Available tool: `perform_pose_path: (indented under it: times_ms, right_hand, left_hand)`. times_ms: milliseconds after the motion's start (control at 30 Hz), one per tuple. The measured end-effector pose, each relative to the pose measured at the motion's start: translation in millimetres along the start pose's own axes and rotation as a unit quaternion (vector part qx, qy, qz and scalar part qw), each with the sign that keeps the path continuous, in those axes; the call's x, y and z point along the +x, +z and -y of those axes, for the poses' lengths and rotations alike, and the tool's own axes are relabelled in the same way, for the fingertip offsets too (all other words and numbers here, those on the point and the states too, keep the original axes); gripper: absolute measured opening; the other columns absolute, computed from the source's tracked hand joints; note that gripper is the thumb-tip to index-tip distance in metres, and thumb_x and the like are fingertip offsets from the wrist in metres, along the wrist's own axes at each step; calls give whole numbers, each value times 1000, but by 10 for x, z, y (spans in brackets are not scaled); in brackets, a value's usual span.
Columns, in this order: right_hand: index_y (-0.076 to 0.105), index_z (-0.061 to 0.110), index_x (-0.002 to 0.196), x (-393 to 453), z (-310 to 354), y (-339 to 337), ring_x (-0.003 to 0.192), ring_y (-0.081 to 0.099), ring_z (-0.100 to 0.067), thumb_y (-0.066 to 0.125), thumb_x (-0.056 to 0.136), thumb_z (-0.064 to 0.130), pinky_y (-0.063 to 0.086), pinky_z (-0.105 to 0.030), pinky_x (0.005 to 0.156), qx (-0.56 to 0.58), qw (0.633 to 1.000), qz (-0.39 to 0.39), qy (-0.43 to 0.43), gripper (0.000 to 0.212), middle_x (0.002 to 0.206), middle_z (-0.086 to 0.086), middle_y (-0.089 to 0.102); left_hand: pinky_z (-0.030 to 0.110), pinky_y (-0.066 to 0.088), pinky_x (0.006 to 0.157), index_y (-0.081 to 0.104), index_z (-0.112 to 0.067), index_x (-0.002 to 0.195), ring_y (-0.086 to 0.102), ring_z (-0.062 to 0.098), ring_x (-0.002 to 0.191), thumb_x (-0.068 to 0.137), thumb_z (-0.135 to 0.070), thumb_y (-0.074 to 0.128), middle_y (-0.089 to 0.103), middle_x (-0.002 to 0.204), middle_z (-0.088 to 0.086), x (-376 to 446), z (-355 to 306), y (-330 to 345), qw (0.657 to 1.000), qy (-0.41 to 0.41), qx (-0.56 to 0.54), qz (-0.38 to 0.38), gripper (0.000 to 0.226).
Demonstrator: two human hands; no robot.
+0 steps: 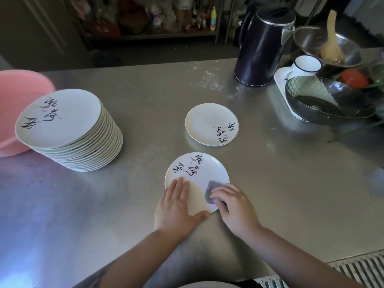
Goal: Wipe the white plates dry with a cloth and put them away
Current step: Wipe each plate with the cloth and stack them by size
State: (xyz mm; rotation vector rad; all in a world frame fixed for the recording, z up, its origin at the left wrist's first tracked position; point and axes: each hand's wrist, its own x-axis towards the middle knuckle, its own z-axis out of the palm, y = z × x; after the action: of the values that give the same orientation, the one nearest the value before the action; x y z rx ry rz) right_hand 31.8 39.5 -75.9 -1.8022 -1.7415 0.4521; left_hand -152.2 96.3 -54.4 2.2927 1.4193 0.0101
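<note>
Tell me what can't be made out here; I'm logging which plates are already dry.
- Head view: wetness of the plate being wiped cannot be judged; left hand and right hand with the grey cloth cover its near part.
- Stack of plates: the top plate hides the faces below.
- White rim at the bottom edge is cut off.
- Shelf items are dark and blurred.

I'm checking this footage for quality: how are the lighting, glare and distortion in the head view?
Head view: dim and uneven, with the shelves at the back nearly black; a bluish glare patch on the table at lower left; soft shadows beside the plate stack; wide-angle bending curves the table edges; the kettle and far clutter look soft, while the hands and the plate being wiped stay fairly sharp.
</note>
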Motion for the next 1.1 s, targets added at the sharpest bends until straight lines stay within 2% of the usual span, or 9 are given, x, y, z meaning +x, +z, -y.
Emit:
perform_pose_path:
  times_ms: [67,200,267,333,467,600,733,967,1100]
  right_hand:
    - [74,19,89,33,-88,-106,102,55,-6,59,85,11,39,-12,91,36,997,56,-29,17,100,14,70]
    - [75,17,94,322,-301,-378,110,54,-5,54,86,17,39,-16,96,58,982,178,-19,23,106,13,69]
    - [75,16,93,403,-332,-407,110,53,-4,53,86,16,37,-14,96,50,981,186,-10,23,106,14,68]
    - [75,15,93,400,-336,-399,109,52,-3,54,87,11,34,-10,94,47,983,178,-7,22,105,15,67]
    - [74,15,92,252,-281,-316,106,54,-4,56,86,6,35,-7,92,36,994,106,-5,21,103,13,69]
    - [72,24,87,-7,-80,-138,96,61,-8,60,83,11,50,-31,86,-8,1000,18,-8,19,96,17,69]
    - [71,29,93,-241,145,-34,98,58,-6,64,82,26,39,-22,96,-8,998,41,-44,13,99,20,66]
    - [65,24,90,-141,84,-5,93,54,-12,59,81,33,42,-25,84,-87,990,46,-102,13,94,15,64]
    - [64,23,90,-138,68,-16,91,57,-15,57,86,29,43,-26,84,-157,975,11,-157,10,93,12,63]
  left_hand:
    - [26,8,119,13,-23,156,2,12,152,80,-77,44,2,165,-7,-95,-43,70,1000,-1,-7,-8,98]
    - [35,41,107,46,-21,145,36,15,142,66,-74,51,39,154,-8,-67,181,51,995,81,-42,-35,95]
    - [38,33,114,43,-22,148,24,7,146,66,-78,50,28,155,-13,33,321,10,989,143,-36,-20,100]
    - [27,12,121,25,-29,154,1,-6,142,62,-91,40,7,154,-24,92,364,-89,986,148,-39,66,112]
    - [18,-3,113,16,-36,155,-7,-10,137,55,-94,16,-2,154,-28,143,400,-73,986,144,-21,81,115]
    - [21,-1,117,33,-27,153,6,-1,145,65,-93,28,12,156,-19,117,430,78,987,155,-39,34,110]
    - [19,7,117,52,-18,143,37,15,140,81,-85,31,40,152,-3,108,454,137,986,164,-29,14,93]
    - [32,34,111,59,-18,135,51,17,132,86,-82,21,53,144,0,81,400,142,988,155,-6,-12,90]
    - [41,27,113,54,-18,140,44,18,137,82,-86,21,46,149,0,97,404,114,987,162,-14,-8,95]
